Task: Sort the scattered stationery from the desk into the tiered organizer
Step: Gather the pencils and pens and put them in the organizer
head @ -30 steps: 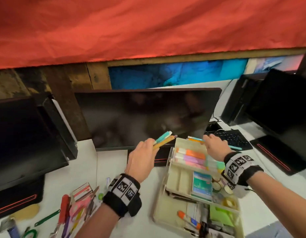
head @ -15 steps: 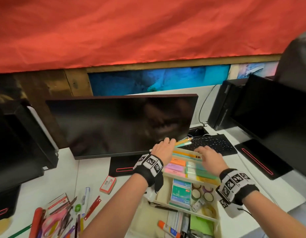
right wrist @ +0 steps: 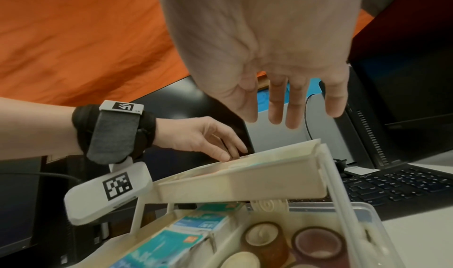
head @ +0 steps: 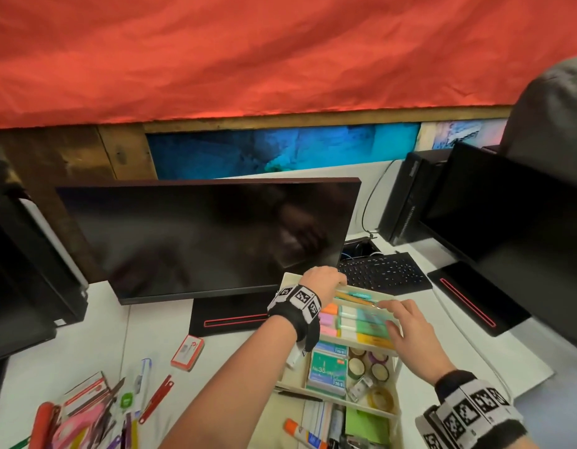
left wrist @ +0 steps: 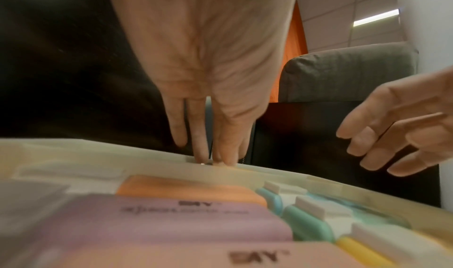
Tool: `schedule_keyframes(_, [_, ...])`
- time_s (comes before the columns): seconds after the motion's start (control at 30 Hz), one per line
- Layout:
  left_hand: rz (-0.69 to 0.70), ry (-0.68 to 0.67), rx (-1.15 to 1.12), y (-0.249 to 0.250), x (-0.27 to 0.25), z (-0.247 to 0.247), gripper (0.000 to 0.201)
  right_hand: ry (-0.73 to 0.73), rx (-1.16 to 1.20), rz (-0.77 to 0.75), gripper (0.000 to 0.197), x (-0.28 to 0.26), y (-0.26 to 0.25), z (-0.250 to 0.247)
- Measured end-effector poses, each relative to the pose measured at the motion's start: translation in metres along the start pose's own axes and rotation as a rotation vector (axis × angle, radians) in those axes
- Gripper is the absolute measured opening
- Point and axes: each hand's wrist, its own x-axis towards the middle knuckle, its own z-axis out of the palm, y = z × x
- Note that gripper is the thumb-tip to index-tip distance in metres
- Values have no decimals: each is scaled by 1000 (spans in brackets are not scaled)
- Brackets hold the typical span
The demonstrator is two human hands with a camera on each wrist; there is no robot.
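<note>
Pale pink highlighter (left wrist: 220, 252) — "SAY"; teal box (head: 327, 372) — "No.35", blurred.

Monitor (head: 199, 238) crowds organizer (head: 368, 343) behind; keyboard (head: 382, 273) just beside

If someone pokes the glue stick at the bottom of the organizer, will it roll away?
The glue stick looks round, so it would probably roll a little. It lies inside the organizer bottom tier among other items, so they would likely stop it quickly. It seems stiff, not floppy.

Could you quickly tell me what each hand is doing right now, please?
Left hand: open, fingertips on the back slot of the organizer, gripping nothing.
Right hand: open, fingers spread above the top tier, empty.
</note>
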Motion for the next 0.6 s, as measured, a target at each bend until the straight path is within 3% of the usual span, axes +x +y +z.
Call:
schedule_keyframes(0.1, [-16, 79, -12, -4, -12, -2, 39, -10, 11, -11, 33, -2, -8, 5])
schedule_keyframes(0.27, [-143, 314, -295, -35, -79, -3, 27, -39, 79, -163, 31, -5, -42, 30])
schedule_keyframes(0.4, [-363, 479, -443, -70, -172, 16, 19, -120, 185, -344, 32, -17, -92, 68])
schedule_keyframes(0.6, [-823, 454, -597, -122, -316, 83, 13, -400, 216, -575, 30, -54, -165, 146])
